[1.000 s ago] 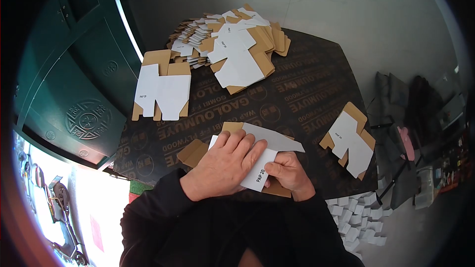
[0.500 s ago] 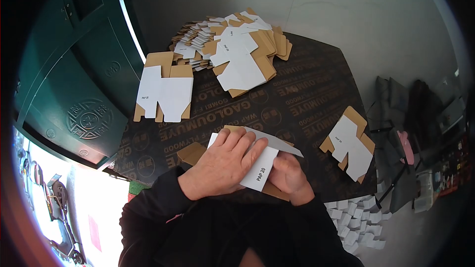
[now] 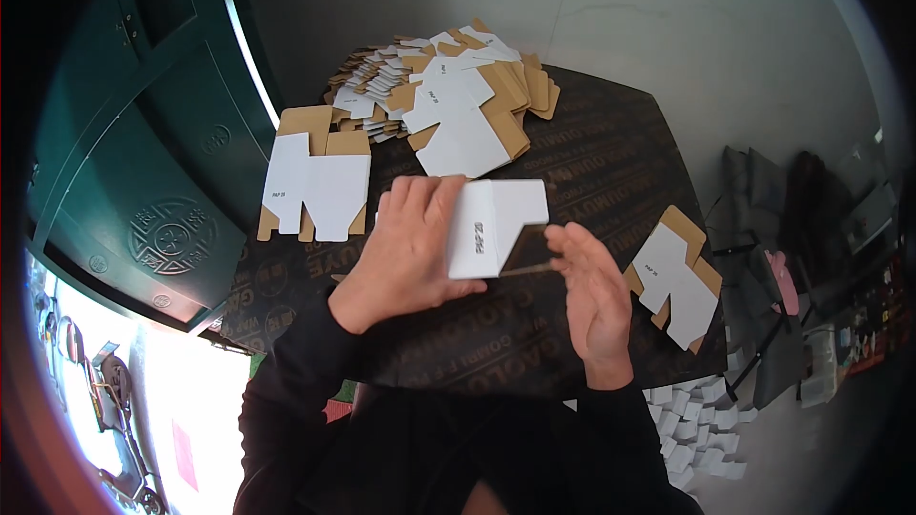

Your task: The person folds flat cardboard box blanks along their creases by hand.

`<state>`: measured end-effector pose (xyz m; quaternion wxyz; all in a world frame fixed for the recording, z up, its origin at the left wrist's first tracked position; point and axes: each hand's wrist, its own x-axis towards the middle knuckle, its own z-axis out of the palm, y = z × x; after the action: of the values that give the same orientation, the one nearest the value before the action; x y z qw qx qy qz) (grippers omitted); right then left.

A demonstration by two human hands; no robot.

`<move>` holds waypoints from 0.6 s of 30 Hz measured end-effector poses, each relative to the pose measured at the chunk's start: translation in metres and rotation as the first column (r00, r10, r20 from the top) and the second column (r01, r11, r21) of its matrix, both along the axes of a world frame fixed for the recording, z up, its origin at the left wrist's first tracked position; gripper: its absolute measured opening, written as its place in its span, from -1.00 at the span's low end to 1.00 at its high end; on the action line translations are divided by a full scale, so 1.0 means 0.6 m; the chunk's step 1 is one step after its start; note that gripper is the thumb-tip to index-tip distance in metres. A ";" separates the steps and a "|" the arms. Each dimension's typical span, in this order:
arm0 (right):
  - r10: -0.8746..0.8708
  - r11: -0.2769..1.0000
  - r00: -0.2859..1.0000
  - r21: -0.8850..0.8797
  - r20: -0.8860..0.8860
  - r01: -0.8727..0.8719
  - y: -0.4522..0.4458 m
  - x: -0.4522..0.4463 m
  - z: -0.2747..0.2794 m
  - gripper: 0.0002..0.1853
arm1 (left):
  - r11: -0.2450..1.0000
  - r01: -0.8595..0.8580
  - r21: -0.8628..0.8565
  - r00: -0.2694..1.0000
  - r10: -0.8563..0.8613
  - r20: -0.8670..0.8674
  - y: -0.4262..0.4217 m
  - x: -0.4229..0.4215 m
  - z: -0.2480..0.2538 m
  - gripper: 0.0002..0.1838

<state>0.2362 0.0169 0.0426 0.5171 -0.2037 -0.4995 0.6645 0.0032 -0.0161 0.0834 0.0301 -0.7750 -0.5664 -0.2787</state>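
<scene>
My left hand (image 3: pixel 403 253) grips the left side of a partly folded white cardboard box (image 3: pixel 471 234) printed "PAP 20", with fingers over the top and thumb beneath. Its white flap sticks out toward the right, and brown inner board shows at the lower right end. My right hand (image 3: pixel 593 300) is just right of that end, fingers extended and holding nothing; whether a fingertip touches the box edge I cannot tell. A flat unfolded box blank (image 3: pixel 677 277) lies on the table beyond my right hand.
On the dark printed plywood table (image 3: pixel 611 153), another flat blank (image 3: pixel 334 191) lies left, with a pile of blanks (image 3: pixel 468 124) at the back. Many small white folded pieces (image 3: pixel 697 424) lie below the right edge. A green door (image 3: pixel 162 153) stands left.
The box has moved up and away from my body, and now looks tube-like with a flap sticking out right. My right hand has come off it and opened; my left still grips it.
</scene>
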 end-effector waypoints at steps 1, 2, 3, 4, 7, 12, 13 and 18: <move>-0.095 0.994 0.992 0.069 0.083 0.089 0.000 -0.002 0.006 -0.44 | 0.999 -0.021 -0.026 0.998 0.022 0.058 0.006 -0.005 0.000 0.00; -0.193 0.975 0.968 0.145 0.157 0.171 0.002 -0.004 0.010 -0.44 | 0.998 -0.040 -0.052 0.992 0.045 0.115 0.012 -0.010 0.001 0.00; -0.196 0.974 0.968 0.147 0.154 0.174 0.007 -0.004 0.011 -0.44 | 0.998 -0.037 -0.049 0.993 0.043 0.113 0.019 -0.015 0.004 0.00; -0.224 0.965 0.954 0.180 0.201 0.189 0.014 -0.003 0.010 -0.40 | 0.996 -0.027 -0.085 0.979 0.044 0.201 0.025 -0.020 0.007 -0.01; -0.306 0.936 0.891 0.276 0.336 0.217 0.032 -0.004 0.000 -0.29 | 0.981 0.017 -0.192 0.888 0.074 0.454 0.035 -0.033 0.008 -0.04; -0.101 0.994 0.928 0.071 0.358 0.081 0.051 -0.030 -0.008 -0.05 | 0.857 0.413 -0.309 0.265 0.212 0.941 0.052 -0.032 -0.013 -0.08; -0.101 0.994 0.929 0.071 0.357 0.081 0.055 -0.036 -0.012 -0.05 | 0.857 0.412 -0.310 0.265 0.212 0.941 0.055 -0.032 -0.020 -0.08; 0.057 0.997 0.929 -0.068 0.366 -0.034 0.068 -0.061 -0.039 0.10 | 0.812 0.472 -0.343 0.057 0.361 0.931 0.057 -0.026 -0.071 -0.11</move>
<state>0.1993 0.0577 0.0191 0.3925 -0.3283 -0.5719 0.6412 -0.0122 0.0180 0.0407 -0.6154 -0.3537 -0.4468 -0.5446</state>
